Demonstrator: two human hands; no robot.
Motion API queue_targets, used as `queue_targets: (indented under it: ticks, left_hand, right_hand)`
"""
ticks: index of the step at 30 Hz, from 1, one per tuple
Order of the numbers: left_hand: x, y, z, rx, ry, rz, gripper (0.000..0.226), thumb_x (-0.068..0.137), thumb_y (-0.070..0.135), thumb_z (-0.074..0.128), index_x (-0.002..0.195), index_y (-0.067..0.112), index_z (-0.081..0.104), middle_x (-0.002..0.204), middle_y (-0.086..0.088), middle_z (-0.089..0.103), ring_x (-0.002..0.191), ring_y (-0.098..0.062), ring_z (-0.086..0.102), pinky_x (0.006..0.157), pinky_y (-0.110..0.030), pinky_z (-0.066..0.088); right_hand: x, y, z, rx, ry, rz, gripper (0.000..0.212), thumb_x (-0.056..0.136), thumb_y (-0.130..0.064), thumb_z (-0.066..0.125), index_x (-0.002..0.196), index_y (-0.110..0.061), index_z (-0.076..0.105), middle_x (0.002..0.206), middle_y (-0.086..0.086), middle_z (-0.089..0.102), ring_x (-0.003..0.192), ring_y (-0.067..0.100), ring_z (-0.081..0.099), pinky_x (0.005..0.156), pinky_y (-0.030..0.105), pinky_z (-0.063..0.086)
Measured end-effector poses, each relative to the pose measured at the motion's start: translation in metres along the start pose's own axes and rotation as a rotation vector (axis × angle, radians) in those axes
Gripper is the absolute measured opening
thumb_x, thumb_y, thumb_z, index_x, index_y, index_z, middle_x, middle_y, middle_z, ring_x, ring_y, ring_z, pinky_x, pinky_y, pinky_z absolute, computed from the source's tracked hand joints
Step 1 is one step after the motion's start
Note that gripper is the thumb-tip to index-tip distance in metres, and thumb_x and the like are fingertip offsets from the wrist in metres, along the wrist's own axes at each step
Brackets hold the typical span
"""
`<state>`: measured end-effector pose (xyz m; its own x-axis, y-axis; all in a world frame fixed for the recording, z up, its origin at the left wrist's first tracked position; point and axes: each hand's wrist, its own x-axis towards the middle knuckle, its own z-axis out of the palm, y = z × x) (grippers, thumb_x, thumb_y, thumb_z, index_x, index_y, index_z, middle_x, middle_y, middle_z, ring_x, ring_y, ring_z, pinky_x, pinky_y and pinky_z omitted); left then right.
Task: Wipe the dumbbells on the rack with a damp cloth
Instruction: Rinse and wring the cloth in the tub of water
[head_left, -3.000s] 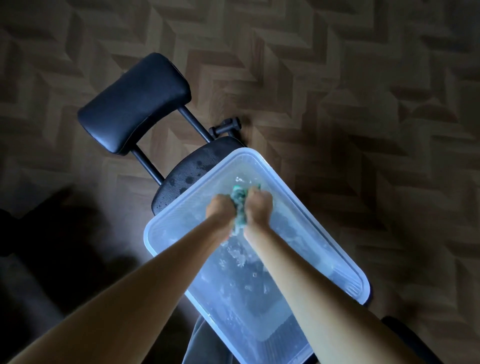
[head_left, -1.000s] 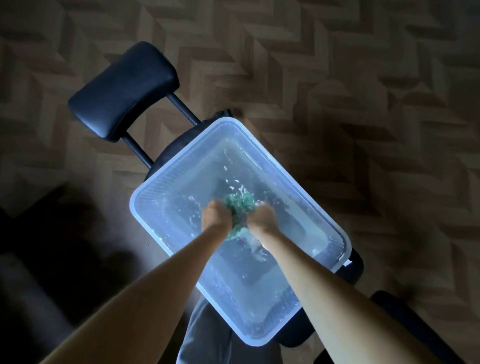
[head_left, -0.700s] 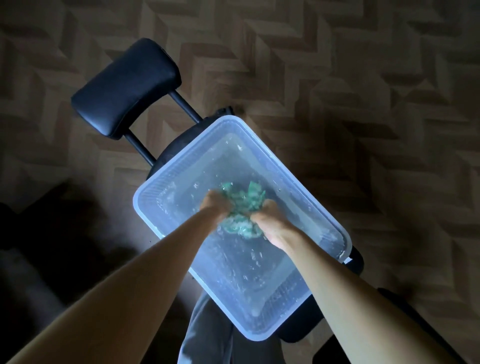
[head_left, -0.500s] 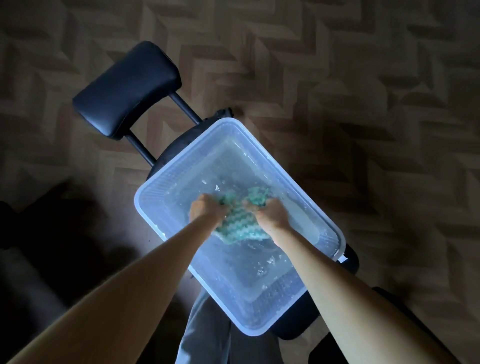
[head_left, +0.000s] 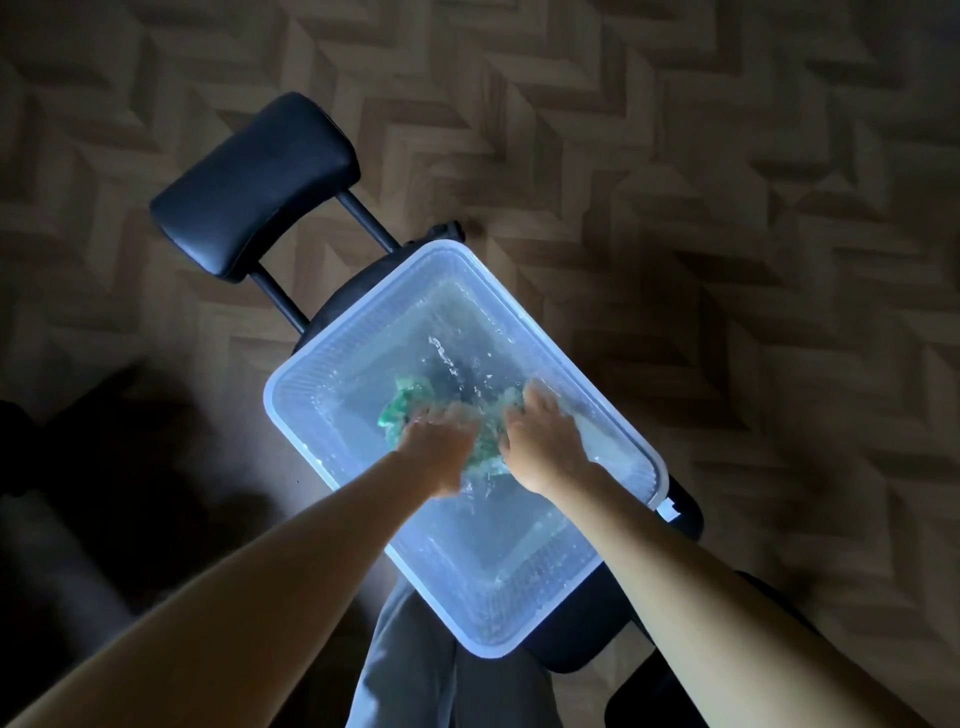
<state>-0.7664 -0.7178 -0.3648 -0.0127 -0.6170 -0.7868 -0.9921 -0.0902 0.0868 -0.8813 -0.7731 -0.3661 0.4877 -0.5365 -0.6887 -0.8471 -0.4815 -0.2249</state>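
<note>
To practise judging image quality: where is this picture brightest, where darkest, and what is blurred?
Head view: the tub glows brightest against a dim room. Head view: the floor darkens to near black at lower left. Head view: the left hand and the cloth are smeared by motion and splashing water, while the right hand is sharper.
</note>
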Motion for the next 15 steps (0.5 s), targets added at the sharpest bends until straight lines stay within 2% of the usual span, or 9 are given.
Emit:
queue_targets:
  ticks: [1, 3, 5, 7, 8, 10, 11, 13, 15]
  left_hand:
    - [0.003, 0.002, 0.002, -0.068, 0.062, -0.053, 0.057, 0.088, 0.010, 0.055, 0.140, 0.010, 0.031, 0.140, -0.013, 0.038, 0.130, -0.030, 0.038, 0.107, -0.036, 0.031]
    - [0.005, 0.004, -0.005, -0.306, 0.215, -0.166, 0.037, 0.091, 0.003, 0.045, 0.125, 0.015, 0.050, 0.128, -0.010, 0.050, 0.118, -0.026, 0.048, 0.097, -0.031, 0.038]
    - [-0.002, 0.008, -0.017, -0.466, 0.298, -0.180, 0.024, 0.089, 0.005, 0.044, 0.106, 0.017, 0.057, 0.114, -0.008, 0.057, 0.108, -0.024, 0.053, 0.092, -0.029, 0.037]
    - [-0.009, 0.006, -0.031, -0.593, 0.333, -0.173, 0.012, 0.083, 0.007, 0.046, 0.076, 0.016, 0.050, 0.097, -0.012, 0.060, 0.097, -0.027, 0.054, 0.083, -0.027, 0.038]
    - [-0.014, 0.005, -0.039, -0.691, 0.341, -0.172, 0.017, 0.080, 0.005, 0.047, 0.067, 0.014, 0.043, 0.084, -0.012, 0.058, 0.087, -0.028, 0.053, 0.071, -0.024, 0.038]
    - [-0.025, 0.003, -0.053, -0.893, 0.346, -0.142, 0.023, 0.076, -0.002, 0.049, 0.062, 0.015, 0.039, 0.065, -0.005, 0.047, 0.069, -0.022, 0.044, 0.045, -0.017, 0.030]
    - [-0.031, 0.003, -0.061, -0.970, 0.344, -0.126, 0.023, 0.074, -0.004, 0.050, 0.064, 0.015, 0.041, 0.061, -0.001, 0.042, 0.065, -0.020, 0.040, 0.040, -0.016, 0.027]
    - [-0.047, 0.002, -0.077, -1.110, 0.297, -0.093, 0.023, 0.072, -0.007, 0.055, 0.072, 0.013, 0.044, 0.062, 0.000, 0.040, 0.059, -0.014, 0.037, 0.038, -0.012, 0.025]
    - [-0.062, 0.001, -0.089, -1.331, 0.204, -0.002, 0.022, 0.066, -0.001, 0.062, 0.078, 0.012, 0.049, 0.068, -0.003, 0.049, 0.063, -0.014, 0.046, 0.052, -0.012, 0.037]
  right_hand:
    - [0.002, 0.002, 0.000, 0.003, -0.023, 0.004, 0.030, 0.099, -0.019, 0.037, 0.123, -0.004, 0.048, 0.151, 0.017, 0.020, 0.142, 0.031, 0.017, 0.109, 0.043, 0.028]
    - [0.007, 0.006, 0.001, 0.091, -0.020, 0.017, 0.027, 0.097, -0.013, 0.038, 0.116, -0.002, 0.055, 0.140, 0.019, 0.034, 0.135, 0.032, 0.030, 0.104, 0.039, 0.035]
    - [0.008, 0.007, -0.001, 0.271, 0.010, 0.058, 0.019, 0.091, -0.003, 0.039, 0.093, -0.004, 0.059, 0.116, 0.018, 0.052, 0.115, 0.030, 0.049, 0.087, 0.031, 0.047]
    - [0.005, 0.004, -0.009, 0.512, 0.039, 0.159, 0.027, 0.087, 0.004, 0.036, 0.069, -0.013, 0.047, 0.082, 0.007, 0.055, 0.092, 0.022, 0.053, 0.061, 0.020, 0.042]
    - [0.003, 0.002, -0.015, 0.692, 0.039, 0.231, 0.030, 0.087, 0.005, 0.035, 0.066, -0.015, 0.046, 0.078, 0.006, 0.056, 0.087, 0.021, 0.052, 0.060, 0.021, 0.041]
    - [-0.002, -0.005, -0.028, 1.078, 0.013, 0.388, 0.026, 0.089, -0.004, 0.038, 0.071, -0.015, 0.052, 0.087, 0.009, 0.059, 0.087, 0.023, 0.054, 0.078, 0.033, 0.049]
    - [-0.006, -0.010, -0.034, 1.232, -0.048, 0.468, 0.022, 0.092, -0.012, 0.038, 0.077, -0.013, 0.054, 0.091, 0.010, 0.058, 0.090, 0.025, 0.055, 0.087, 0.041, 0.049]
    - [-0.014, -0.017, -0.044, 1.455, -0.215, 0.530, 0.028, 0.096, -0.032, 0.032, 0.101, -0.015, 0.053, 0.104, 0.011, 0.055, 0.104, 0.031, 0.055, 0.092, 0.049, 0.045]
    - [-0.018, -0.022, -0.051, 1.611, -0.328, 0.482, 0.038, 0.096, -0.045, 0.031, 0.112, -0.017, 0.052, 0.114, 0.012, 0.055, 0.112, 0.036, 0.054, 0.089, 0.050, 0.045]
